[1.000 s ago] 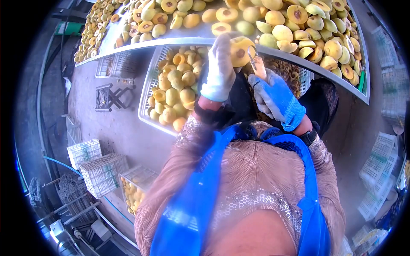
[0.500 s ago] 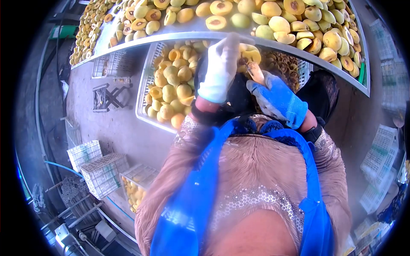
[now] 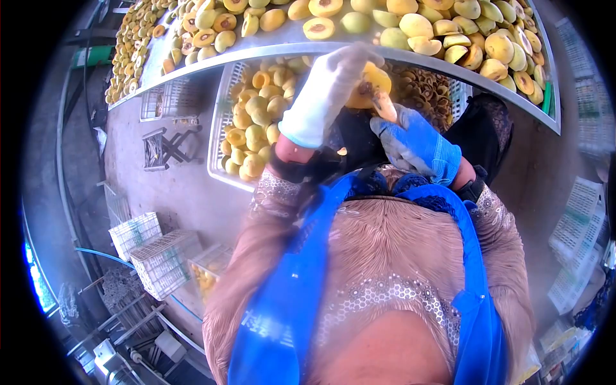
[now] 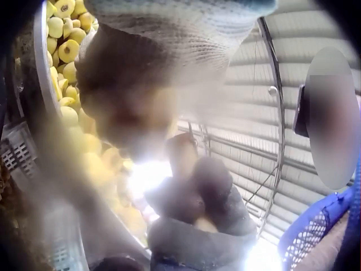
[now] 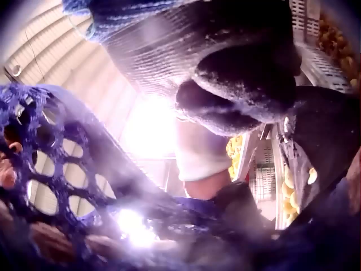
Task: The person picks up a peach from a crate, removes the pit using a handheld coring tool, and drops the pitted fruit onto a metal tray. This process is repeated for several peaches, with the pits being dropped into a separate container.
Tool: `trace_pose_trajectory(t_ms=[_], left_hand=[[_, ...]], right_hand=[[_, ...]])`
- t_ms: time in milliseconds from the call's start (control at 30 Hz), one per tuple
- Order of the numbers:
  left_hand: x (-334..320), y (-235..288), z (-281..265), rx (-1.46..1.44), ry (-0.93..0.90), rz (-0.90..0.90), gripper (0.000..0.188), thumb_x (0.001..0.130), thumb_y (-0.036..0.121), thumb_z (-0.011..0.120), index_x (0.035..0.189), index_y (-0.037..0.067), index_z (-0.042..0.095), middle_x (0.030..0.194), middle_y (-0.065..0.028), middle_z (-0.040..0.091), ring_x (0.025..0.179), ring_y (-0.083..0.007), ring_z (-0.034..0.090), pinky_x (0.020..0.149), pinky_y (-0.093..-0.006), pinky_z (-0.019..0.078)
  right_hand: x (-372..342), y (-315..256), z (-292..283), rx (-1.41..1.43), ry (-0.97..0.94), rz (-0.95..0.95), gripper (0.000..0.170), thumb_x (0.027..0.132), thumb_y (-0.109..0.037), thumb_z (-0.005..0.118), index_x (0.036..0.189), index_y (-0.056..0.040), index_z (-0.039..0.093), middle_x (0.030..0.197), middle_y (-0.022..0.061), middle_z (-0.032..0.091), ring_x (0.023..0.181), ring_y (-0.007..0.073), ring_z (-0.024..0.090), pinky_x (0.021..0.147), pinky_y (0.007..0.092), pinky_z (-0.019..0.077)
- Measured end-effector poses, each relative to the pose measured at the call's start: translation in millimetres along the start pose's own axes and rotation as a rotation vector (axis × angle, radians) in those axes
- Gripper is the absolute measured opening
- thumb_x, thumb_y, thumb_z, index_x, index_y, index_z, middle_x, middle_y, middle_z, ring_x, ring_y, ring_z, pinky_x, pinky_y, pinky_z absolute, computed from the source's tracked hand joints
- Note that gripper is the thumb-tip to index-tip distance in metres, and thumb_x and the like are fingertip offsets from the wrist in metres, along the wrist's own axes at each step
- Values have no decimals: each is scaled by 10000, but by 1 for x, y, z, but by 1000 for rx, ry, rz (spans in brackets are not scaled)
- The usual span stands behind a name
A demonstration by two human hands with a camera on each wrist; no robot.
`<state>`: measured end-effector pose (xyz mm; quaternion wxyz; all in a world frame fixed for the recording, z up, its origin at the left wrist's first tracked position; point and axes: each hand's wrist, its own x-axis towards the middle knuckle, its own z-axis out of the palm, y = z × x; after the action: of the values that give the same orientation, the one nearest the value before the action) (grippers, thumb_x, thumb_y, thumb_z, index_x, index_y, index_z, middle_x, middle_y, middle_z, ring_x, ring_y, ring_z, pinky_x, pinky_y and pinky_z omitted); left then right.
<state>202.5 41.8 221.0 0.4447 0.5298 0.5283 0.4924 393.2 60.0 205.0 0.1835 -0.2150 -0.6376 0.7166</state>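
In the head view my left hand [image 3: 321, 93], in a white glove, grips a yellow peach half [image 3: 378, 78] just below the table edge. Its cut side shows brown around the pit. My right hand [image 3: 410, 140], gloved in blue and grey, holds a pitting tool by its wooden handle [image 3: 385, 106]. The tool's metal end is against the peach and hidden now. The left wrist view is blurred but shows the handle [image 4: 181, 153] in the right fingers. In the right wrist view, curled glove fingers [image 5: 242, 90] fill the top.
A metal table [image 3: 292, 33] heaped with peach halves runs across the front. Beneath it, a white crate [image 3: 215, 151] holds peach halves; another crate [image 3: 461, 96] has brown pits beside it. A small fruit piece [image 3: 342, 151] shows over the dark lap. Stacked crates [image 3: 163, 263] stand left.
The metal loop, seen at the pit a second ago, has gone into the peach. The peach half has tilted in the left hand, and the left wrist has swung slightly left.
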Motion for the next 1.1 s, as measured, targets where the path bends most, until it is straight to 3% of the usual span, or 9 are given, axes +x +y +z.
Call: trace_pose_trajectory(t_ms=[67, 167, 333, 433, 600, 667, 733, 967, 1100], left_hand=[[-5, -2, 6, -207, 53, 12, 565, 980, 519, 481, 1111, -8, 639, 969, -82, 683, 897, -125, 606, 818, -281, 472], [-7, -25, 9, -303, 115, 61, 511, 979, 460, 520, 1150, -14, 603, 998, -84, 671, 923, -149, 617, 830, -287, 496], [-11, -26, 30, -497, 226, -42, 422, 983, 385, 549, 1105, -14, 618, 934, -99, 687, 828, -167, 646, 726, -289, 537], [-1, -22, 31, -333, 301, -85, 375, 978, 348, 568, 1038, -13, 647, 882, -93, 692, 759, -155, 649, 683, -284, 539], [2, -4, 33, -325, 360, -128, 365, 967, 346, 588, 973, -8, 677, 829, -74, 687, 705, -121, 637, 616, -259, 532], [2, 2, 27, -283, 280, -166, 382, 966, 365, 585, 981, -6, 677, 829, -73, 681, 689, -114, 631, 597, -252, 529], [-1, 10, 28, -153, 302, -141, 391, 970, 376, 577, 975, -2, 678, 828, -69, 676, 690, -112, 629, 592, -249, 528], [7, -7, 17, 10, 197, -125, 474, 972, 455, 542, 994, -2, 668, 831, -62, 662, 789, -106, 622, 661, -242, 500], [5, 3, 10, -251, 36, -133, 511, 974, 499, 502, 1008, 14, 659, 871, -55, 664, 835, -119, 618, 698, -244, 483]], right_hand=[[1, -16, 4, 262, 36, 252, 170, 991, -239, 561, 1015, -115, 447, 599, -59, 431, 412, 36, 368, 364, 204, 277], [3, -14, 5, 416, 45, 342, 175, 995, -249, 558, 1015, -125, 436, 601, -59, 427, 404, 33, 361, 355, 198, 270], [2, -7, 6, 61, 16, 262, 303, 982, -206, 505, 1185, 7, 576, 1082, 184, 633, 983, 290, 618, 845, 370, 480], [3, -17, 3, 86, 12, 283, 269, 984, -211, 509, 1153, -5, 551, 995, 146, 597, 883, 262, 576, 761, 355, 451], [-2, -30, 4, 503, -2, 403, 185, 1001, -251, 542, 974, -87, 460, 568, -57, 420, 398, 45, 367, 358, 217, 287], [-1, -28, 3, 282, -8, 318, 231, 988, -197, 510, 1145, -28, 525, 904, 35, 561, 778, 119, 523, 656, 288, 431], [-2, -25, 2, 209, -22, 276, 307, 982, -168, 491, 1231, -1, 557, 1071, 80, 633, 966, 155, 599, 811, 317, 500], [1, -21, -1, 158, -18, 257, 313, 991, -188, 485, 1228, 3, 558, 1062, 68, 635, 955, 143, 590, 825, 297, 487], [2, -13, 2, 409, 28, 277, 178, 1001, -242, 534, 1041, -76, 483, 674, -37, 457, 490, 52, 391, 430, 216, 300]])
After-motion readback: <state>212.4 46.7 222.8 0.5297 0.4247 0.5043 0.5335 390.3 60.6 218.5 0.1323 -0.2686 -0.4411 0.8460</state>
